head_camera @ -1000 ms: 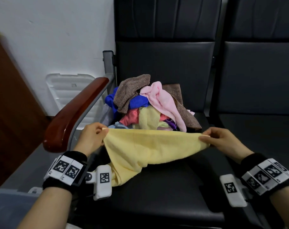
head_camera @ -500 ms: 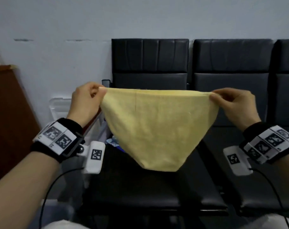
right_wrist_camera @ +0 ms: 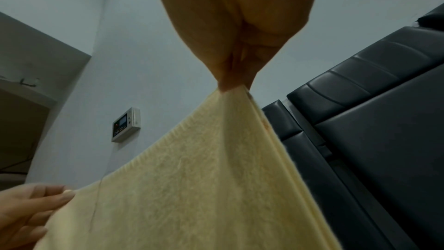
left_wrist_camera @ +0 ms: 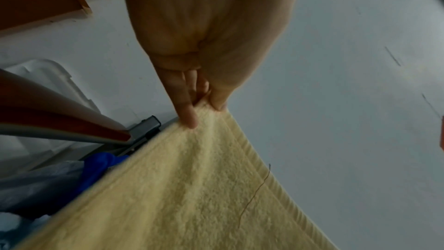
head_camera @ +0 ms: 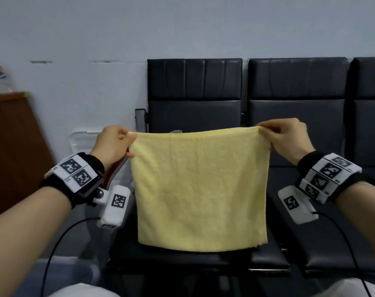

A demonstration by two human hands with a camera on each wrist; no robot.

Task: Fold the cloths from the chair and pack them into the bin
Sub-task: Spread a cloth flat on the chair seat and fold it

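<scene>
A yellow cloth (head_camera: 198, 189) hangs flat and square in front of the black chair (head_camera: 194, 99), stretched between both hands. My left hand (head_camera: 130, 138) pinches its upper left corner (left_wrist_camera: 206, 109), thumb and forefinger closed on the hem. My right hand (head_camera: 262, 132) pinches the upper right corner (right_wrist_camera: 236, 86) in the same way. The cloth hides the pile on the seat; only a blue cloth (left_wrist_camera: 100, 163) and a grey one (left_wrist_camera: 36, 183) show beside the armrest in the left wrist view. A corner of the pale bin (head_camera: 60, 273) shows at the lower left.
A red-brown wooden armrest (left_wrist_camera: 60, 119) runs along the chair's left side. A white bin lid (head_camera: 81, 140) leans on the wall behind it. A brown wooden cabinet (head_camera: 13, 151) stands at the left. More black seats (head_camera: 298, 116) continue to the right.
The cloth came up off the seat and now hangs as a flat square instead of a sagging pouch. Both hands came slightly closer together and my view tilted up.
</scene>
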